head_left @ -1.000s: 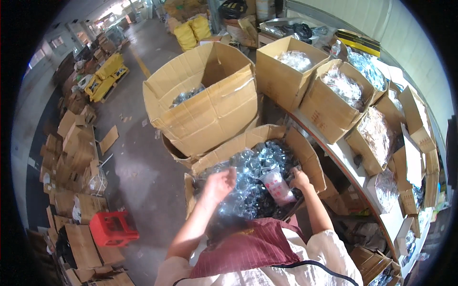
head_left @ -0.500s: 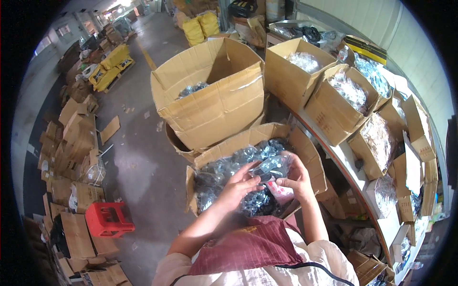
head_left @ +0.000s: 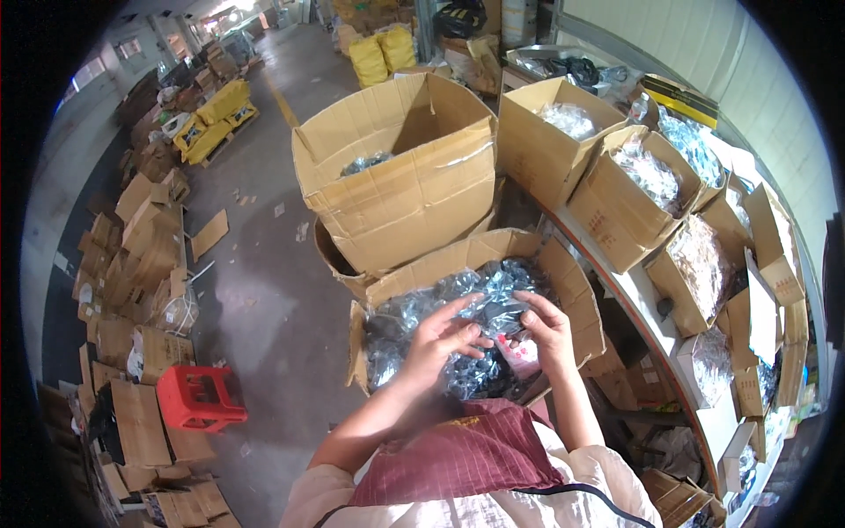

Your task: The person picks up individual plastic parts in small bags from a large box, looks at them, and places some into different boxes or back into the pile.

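Both my hands are over a low open cardboard box (head_left: 431, 264) filled with clear plastic bags of dark items. My left hand (head_left: 444, 341) has its fingers apart, its palm turned inward. Facing it, my right hand (head_left: 549, 334) also has thumb and fingers spread. Between them is a clear plastic bag with a dark item (head_left: 503, 317); neither hand is closed around it. Whether fingertips brush its film cannot be made out. A white-and-pink printed packet (head_left: 519, 354) lies beside my right hand, over the bags.
A taller open carton (head_left: 405, 198) stands just beyond the box. To the right, a curved table (head_left: 620, 286) carries several cartons of bagged goods. A red plastic stool (head_left: 201, 398) stands left on the floor, near stacked flattened cardboard (head_left: 141, 427).
My hands have moved slightly apart and their fingers have opened. The clear bag they held has left their grip and sits lower, over the other bags. The view has shifted slightly.
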